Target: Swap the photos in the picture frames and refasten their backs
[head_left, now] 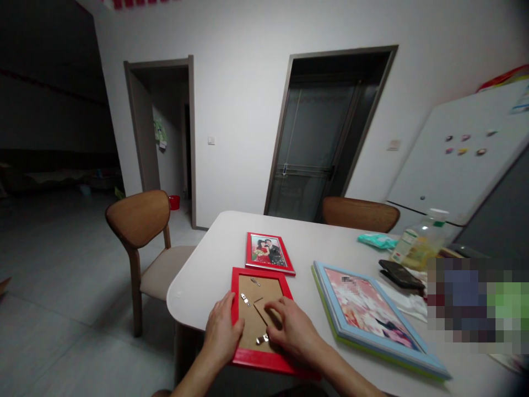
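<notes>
A red photo frame [264, 361] lies face down at the near table edge, its brown backing board [252, 317] upward. My left hand [223, 325] grips the frame's left side, thumb on top near the board. Over the board's right part, my right hand [291, 328] is curled, its thumb against a metal clip [262, 339]. What lies under its other fingers is hidden. Two more metal clips, one at the left [245, 299] and one near the top [255, 281], are on the board. A thin dark slit [260, 314] runs beside my right fingers.
Behind stands another red frame [270, 270] with a photo of two people. Stacked blue and green frames [372, 314] lie to the right. Beyond them are a dark wallet-like object [400, 275], a clear bottle [425, 237] and a teal packet [377, 241]. Chairs [138, 218] flank the white table [198, 286].
</notes>
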Demonstrator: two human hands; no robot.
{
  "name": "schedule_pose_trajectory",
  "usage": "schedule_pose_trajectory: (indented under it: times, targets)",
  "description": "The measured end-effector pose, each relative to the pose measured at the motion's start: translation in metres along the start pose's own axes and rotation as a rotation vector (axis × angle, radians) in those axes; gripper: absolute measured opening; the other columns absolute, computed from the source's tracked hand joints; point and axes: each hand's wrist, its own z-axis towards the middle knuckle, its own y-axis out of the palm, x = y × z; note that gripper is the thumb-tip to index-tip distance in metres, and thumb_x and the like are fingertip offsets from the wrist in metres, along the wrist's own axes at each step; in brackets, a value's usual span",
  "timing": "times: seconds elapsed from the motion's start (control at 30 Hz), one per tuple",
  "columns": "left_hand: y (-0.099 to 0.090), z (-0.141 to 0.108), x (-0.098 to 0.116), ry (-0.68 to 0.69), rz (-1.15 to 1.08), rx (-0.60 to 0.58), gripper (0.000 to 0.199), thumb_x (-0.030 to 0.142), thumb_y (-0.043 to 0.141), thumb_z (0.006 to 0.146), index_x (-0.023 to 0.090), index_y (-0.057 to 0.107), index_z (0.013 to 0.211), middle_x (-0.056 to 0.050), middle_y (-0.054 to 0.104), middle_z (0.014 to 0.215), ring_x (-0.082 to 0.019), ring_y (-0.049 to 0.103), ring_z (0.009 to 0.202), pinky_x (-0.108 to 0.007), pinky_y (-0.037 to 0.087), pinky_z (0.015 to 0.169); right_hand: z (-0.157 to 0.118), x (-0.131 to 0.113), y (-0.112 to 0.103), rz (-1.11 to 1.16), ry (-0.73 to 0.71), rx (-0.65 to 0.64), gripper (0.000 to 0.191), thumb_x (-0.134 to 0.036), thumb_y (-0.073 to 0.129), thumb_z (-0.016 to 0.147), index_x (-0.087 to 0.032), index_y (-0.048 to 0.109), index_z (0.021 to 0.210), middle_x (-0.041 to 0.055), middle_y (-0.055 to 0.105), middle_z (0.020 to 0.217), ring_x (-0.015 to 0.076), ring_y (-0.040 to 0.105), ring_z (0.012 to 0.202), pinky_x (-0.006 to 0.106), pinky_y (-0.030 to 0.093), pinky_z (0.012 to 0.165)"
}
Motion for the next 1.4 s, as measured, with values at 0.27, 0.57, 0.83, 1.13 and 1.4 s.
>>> schedule_pose_trajectory:
  times: [0.27,0.57,0.83,1.13,1.4]
  targets:
    - [-0.008,0.003,0.012,-0.022,-0.266,0.021,0.032,0.029,0.054,0.064,0.016,0.057,0.093,-0.010,0.049,0.117,-0.023,0.039,0.110,-0.033,0.026,0.094,0.009,-0.013,-0.021,-0.014,0.025,0.054,0.034,-0.020,0.052,0.057,-0.018,0.060,0.091,0.0074,0.057,0.089,0.0190,0.051,0.085,0.026,0.038,0.074]
    - [-0.034,0.025,-0.001,-0.226,-0.688,0.068,0.029,0.046,0.045,0.066,0.017,0.050,0.069,0.001,0.060,0.060,-0.017,0.058,0.056,-0.026,0.045,0.051,0.011,-0.024,-0.040,0.136,-0.064,0.177,0.034,-0.034,0.045,0.071,-0.019,0.053,0.101,0.0061,0.057,0.096,0.0162,0.053,0.078,0.028,0.040,0.071]
    - [-0.086,0.029,-0.070,-0.345,-0.559,0.100,0.031,0.047,0.052,0.060,0.016,0.050,0.063,0.002,0.057,0.051,-0.016,0.055,0.047,-0.024,0.041,0.046,0.003,0.045,-0.010,-0.103,0.233,0.067,0.049,-0.029,0.044,0.070,-0.013,0.041,0.115,0.0132,0.057,0.096,0.0210,0.055,0.082,0.028,0.038,0.070]
    - [-0.091,0.037,-0.068,-0.229,-0.125,0.226,0.036,0.022,0.055,0.059,0.016,0.052,0.094,-0.005,0.059,0.084,-0.024,0.055,0.084,-0.035,0.038,0.076,0.009,0.041,-0.015,0.225,0.374,0.067,0.065,-0.019,0.041,0.063,-0.009,0.024,0.125,0.0125,0.063,0.086,0.0200,0.059,0.070,0.028,0.042,0.061]
    - [-0.027,0.013,-0.003,0.090,-0.036,0.008,0.046,0.012,0.054,0.060,0.020,0.052,0.106,-0.006,0.049,0.118,-0.022,0.038,0.112,-0.034,0.023,0.097,0.002,0.011,-0.042,1.185,0.455,0.059,0.072,-0.024,0.038,0.067,-0.020,0.002,0.129,0.0049,0.063,0.085,0.0171,0.062,0.063,0.029,0.048,0.055]
